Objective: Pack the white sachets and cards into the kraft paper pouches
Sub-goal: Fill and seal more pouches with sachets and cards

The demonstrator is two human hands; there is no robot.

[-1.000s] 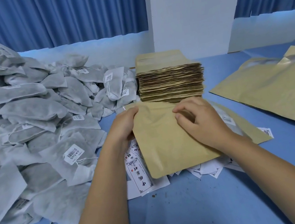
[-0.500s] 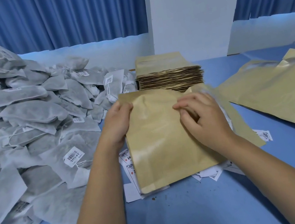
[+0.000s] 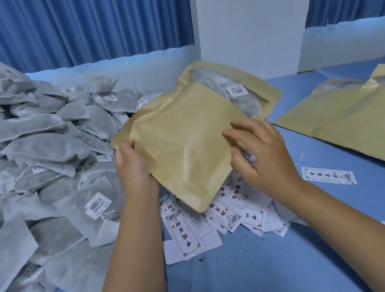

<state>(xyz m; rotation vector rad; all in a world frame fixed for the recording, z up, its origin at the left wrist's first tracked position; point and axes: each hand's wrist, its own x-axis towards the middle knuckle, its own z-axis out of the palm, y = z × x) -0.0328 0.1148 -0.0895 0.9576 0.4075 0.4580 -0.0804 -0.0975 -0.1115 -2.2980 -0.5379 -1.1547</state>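
- Pouch (image 3: 183,142): kraft, held tilted above the cards (image 3: 223,217).
- Left hand (image 3: 134,168): grips the pouch's left edge.
- Right hand (image 3: 262,157): pinches its right edge.
- Second pouch (image 3: 260,88): just behind, with a sachet showing inside.
- Sachets (image 3: 35,159): heaped at left on the table (image 3: 234,279).

Left hand (image 3: 134,167) grips pouch (image 3: 183,142) edge, fingers (image 3: 126,147) curled; right hand (image 3: 267,156) pinches opposite edge.

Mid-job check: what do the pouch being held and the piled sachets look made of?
The pouch looks like tan kraft paper with a faint sheen and soft creases, possibly film-lined. The sachets look like white non-woven or filter fabric, matte and semi-sheer: dark contents show through.
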